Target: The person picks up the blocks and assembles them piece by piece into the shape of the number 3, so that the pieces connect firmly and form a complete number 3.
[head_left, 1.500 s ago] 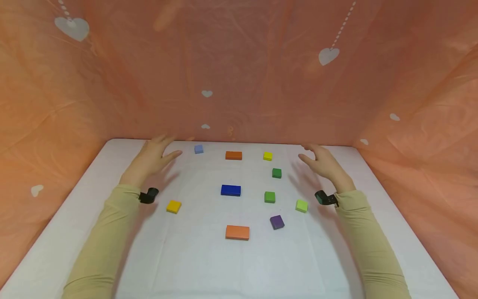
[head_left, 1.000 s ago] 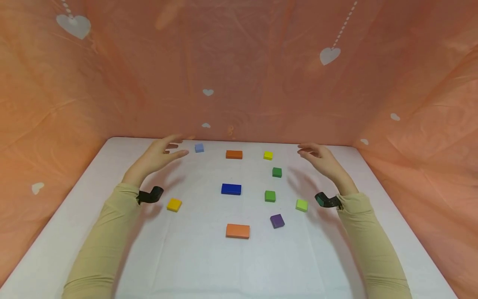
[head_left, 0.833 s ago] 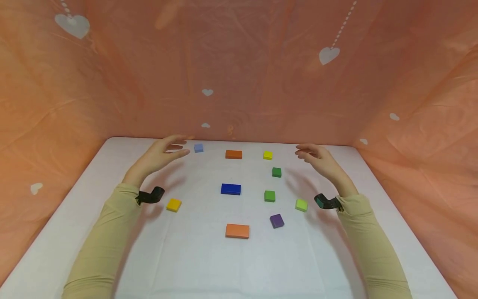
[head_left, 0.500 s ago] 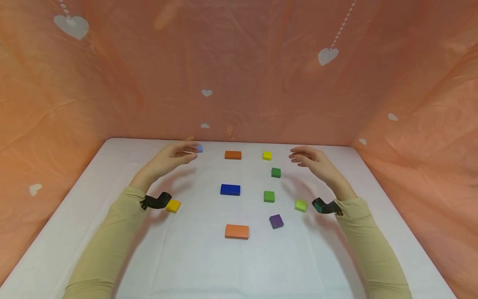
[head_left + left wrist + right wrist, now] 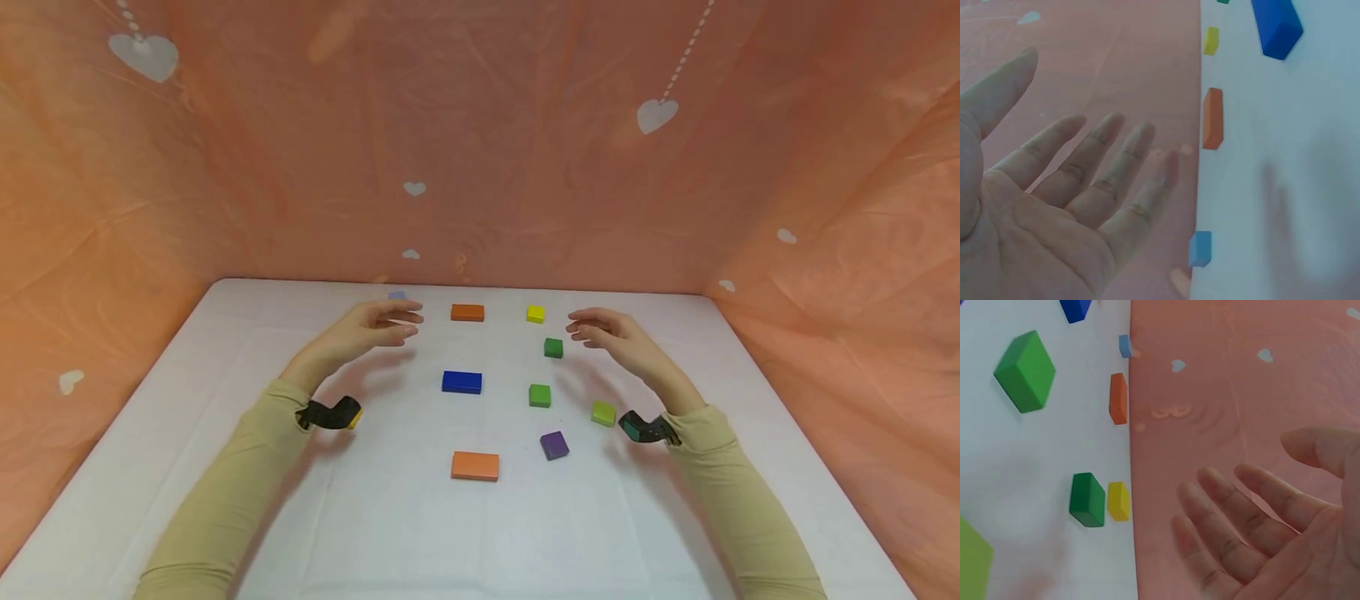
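Note:
My left hand [image 5: 367, 329] hovers over the back left of the white table, palm inward, holding nothing. Just beyond its fingers lies a light blue block [image 5: 1200, 249], partly covered by them in the head view. My right hand [image 5: 618, 337] floats at the back right, fingers relaxed and without any object. Nearest to it are a dark green block [image 5: 553, 348] and a yellow block [image 5: 535, 314]. Between the hands lie a red-orange long block [image 5: 467, 312] and a dark blue long block [image 5: 462, 382]. Both wrist views show spread thumbs and bare palms.
Closer to the front are an orange long block [image 5: 475, 467], a purple block [image 5: 554, 446], a green block [image 5: 540, 396] and a lime block [image 5: 603, 413]. The left wrist camera mostly hides an amber block [image 5: 356, 418]. Orange cloth [image 5: 480, 167] hangs behind the table [image 5: 420, 542].
Both hands have moved inward, the left one rightward and slightly nearer, the right one leftward. The left hand now partly covers the light blue block, and its wrist camera the amber one. The blocks stay put.

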The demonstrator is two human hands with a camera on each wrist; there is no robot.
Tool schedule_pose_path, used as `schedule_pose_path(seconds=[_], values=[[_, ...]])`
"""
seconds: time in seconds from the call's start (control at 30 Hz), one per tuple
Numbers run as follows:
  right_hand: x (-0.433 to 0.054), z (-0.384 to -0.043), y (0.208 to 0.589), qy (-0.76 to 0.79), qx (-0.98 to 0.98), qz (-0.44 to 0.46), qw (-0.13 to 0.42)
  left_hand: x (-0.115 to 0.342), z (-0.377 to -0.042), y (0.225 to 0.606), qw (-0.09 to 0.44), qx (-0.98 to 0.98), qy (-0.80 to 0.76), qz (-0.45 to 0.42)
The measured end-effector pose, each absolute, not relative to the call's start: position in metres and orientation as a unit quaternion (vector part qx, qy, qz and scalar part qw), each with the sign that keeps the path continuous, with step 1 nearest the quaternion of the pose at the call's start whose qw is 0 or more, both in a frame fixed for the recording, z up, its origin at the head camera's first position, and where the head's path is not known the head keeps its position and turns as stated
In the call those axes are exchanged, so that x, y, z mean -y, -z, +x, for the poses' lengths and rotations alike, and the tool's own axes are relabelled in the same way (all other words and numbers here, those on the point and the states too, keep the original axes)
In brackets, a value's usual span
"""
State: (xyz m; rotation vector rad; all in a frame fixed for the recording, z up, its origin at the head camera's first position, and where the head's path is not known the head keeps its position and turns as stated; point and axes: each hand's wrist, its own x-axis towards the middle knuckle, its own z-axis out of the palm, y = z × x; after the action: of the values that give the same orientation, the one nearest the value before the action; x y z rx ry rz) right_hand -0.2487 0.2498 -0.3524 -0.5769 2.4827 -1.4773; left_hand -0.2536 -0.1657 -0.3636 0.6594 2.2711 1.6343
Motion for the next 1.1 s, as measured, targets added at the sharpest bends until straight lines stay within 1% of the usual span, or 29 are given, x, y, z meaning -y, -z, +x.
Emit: schedule_pose_path(seconds=[0.2, 0.43, 0.67, 0.77, 1.1], values=[[-0.245, -0.245, 0.359, 0.506, -0.832, -0.195, 0.119, 0.16, -0.25, 0.372, 0.164, -0.776, -0.565, 0.227], [-0.242, -0.243, 0.366, 0.511, -0.826, -0.206, 0.121, 0.155, -0.248, 0.382, 0.192, -0.776, -0.556, 0.226], [-0.238, -0.242, 0.375, 0.492, -0.833, -0.218, 0.13, 0.145, -0.246, 0.392, 0.221, -0.776, -0.554, 0.204], [-0.236, -0.241, 0.379, 0.482, -0.838, -0.216, 0.14, 0.141, -0.245, 0.396, 0.228, -0.777, -0.552, 0.2], [-0.233, -0.238, 0.386, 0.48, -0.836, -0.21, 0.167, 0.132, -0.241, 0.402, 0.226, -0.783, -0.544, 0.2]])
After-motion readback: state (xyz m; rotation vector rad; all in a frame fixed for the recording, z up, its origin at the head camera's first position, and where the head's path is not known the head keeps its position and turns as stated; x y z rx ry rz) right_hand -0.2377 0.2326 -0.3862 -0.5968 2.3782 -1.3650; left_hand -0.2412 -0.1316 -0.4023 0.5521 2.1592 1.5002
